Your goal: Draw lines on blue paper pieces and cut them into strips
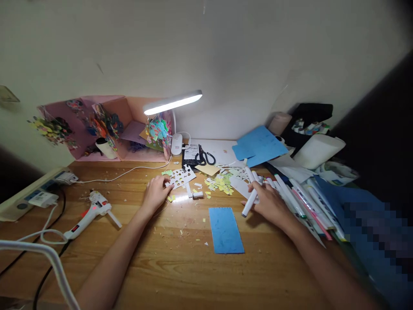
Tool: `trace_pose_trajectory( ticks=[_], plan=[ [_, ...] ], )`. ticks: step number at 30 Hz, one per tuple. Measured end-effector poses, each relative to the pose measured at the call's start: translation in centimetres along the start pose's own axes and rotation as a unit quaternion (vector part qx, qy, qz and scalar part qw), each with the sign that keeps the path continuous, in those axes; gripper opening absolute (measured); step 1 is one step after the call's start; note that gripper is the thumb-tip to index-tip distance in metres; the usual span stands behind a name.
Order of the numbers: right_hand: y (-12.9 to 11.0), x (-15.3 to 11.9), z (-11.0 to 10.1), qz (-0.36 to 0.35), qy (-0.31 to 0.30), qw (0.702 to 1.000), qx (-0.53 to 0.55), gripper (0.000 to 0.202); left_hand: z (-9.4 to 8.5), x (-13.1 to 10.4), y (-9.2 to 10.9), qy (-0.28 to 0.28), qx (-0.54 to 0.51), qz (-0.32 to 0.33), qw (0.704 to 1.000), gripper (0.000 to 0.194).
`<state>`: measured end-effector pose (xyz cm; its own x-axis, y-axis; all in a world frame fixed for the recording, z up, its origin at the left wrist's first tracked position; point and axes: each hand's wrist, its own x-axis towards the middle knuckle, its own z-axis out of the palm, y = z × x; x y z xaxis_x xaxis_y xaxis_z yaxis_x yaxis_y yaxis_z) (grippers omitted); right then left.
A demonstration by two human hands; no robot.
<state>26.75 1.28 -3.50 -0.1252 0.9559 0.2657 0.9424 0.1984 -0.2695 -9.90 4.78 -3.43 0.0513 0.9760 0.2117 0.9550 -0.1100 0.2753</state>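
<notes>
The right hand (269,202), right of centre in the frame, is closed around a white marker (251,201) that slants down to the left, its tip just above the wooden surface (167,262); it sits at the edge of a row of more markers (295,196) fanned out toward the right. The left hand (157,192), left of centre, lies flat and loosely open, fingertips touching a white card (181,176) punched full of holes. Between the hands, slightly lower, a blue card (225,230) lies flat and untouched, with no mark on it that can be made out. Judging by what lies about, the cutting is well along: yellow and green scraps (221,183) are heaped in the middle of the frame under the lamp (172,102), smaller bits are scattered across the wood, and scissors (204,157) rest set aside near the wall. A glue gun (88,214) lies at lower left, plugged in, held by nobody. A pink box (106,127) at upper left already carries many coloured paper shapes, so some decoration seems finished. What looks to remain is work on the blue card with the marker, and perhaps gluing; whether the marker is capped cannot be told. Blue sheets (258,144) lie at upper right, near the wall.
</notes>
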Motion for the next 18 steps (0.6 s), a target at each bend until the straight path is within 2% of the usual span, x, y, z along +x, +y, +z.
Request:
trace_pose_trajectory(
  ticks=[3,6,9,12,15,18],
  plan=[
    [-0.1,0.0,-0.3,-0.017,-0.013,0.999,-0.024,0.024,-0.6,-0.3,1.0,0.044,0.006,-0.002,0.999,0.027],
    [-0.3,0.1,-0.4,-0.021,-0.010,1.000,-0.007,0.022,-1.0,0.2,3.8,0.085,0.010,0.053,0.995,0.039],
    [-0.5,0.1,-0.5,-0.030,-0.009,0.999,0.044,0.018,-0.1,2.1,7.7,0.047,0.005,0.181,0.982,0.030],
    [-0.6,0.0,-0.4,-0.043,0.001,0.993,0.108,0.016,1.6,4.9,10.8,0.015,0.010,0.258,0.966,0.025],
    [-0.8,-0.1,-0.5,-0.035,0.021,0.986,0.161,0.014,2.4,7.2,12.1,0.014,0.010,0.289,0.957,0.023],
    [-0.9,0.0,-0.6,-0.003,0.045,0.980,0.194,0.011,1.3,7.5,12.6,0.056,-0.005,0.291,0.955,0.019]
  ],
)
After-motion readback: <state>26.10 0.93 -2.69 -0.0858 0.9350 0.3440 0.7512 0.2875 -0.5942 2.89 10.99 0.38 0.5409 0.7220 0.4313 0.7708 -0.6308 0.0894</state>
